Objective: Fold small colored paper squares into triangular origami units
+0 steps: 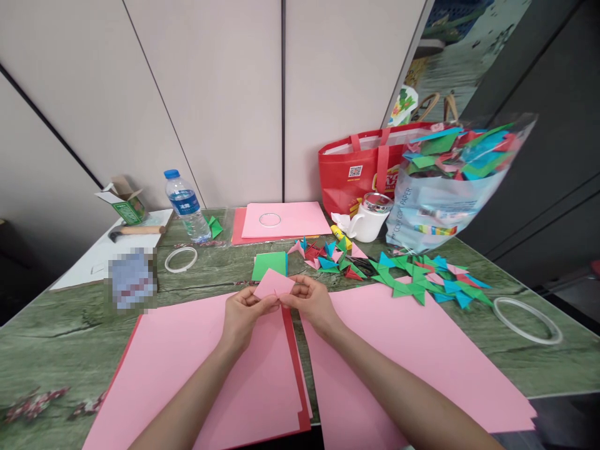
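A small pink square of paper is held up above the table by both hands. My left hand pinches its lower left edge, fingers closed on it. My right hand pinches its lower right edge, fingers also closed. Under the hands lie large pink sheets on a red sheet, with another large pink sheet to the right. Just beyond the hands sits a small stack of green squares.
Folded paper pieces in green, blue, red and pink are scattered at centre right. A white mug, red bag, clear bag of folded pieces, water bottle, tape rings, hammer and small box stand around.
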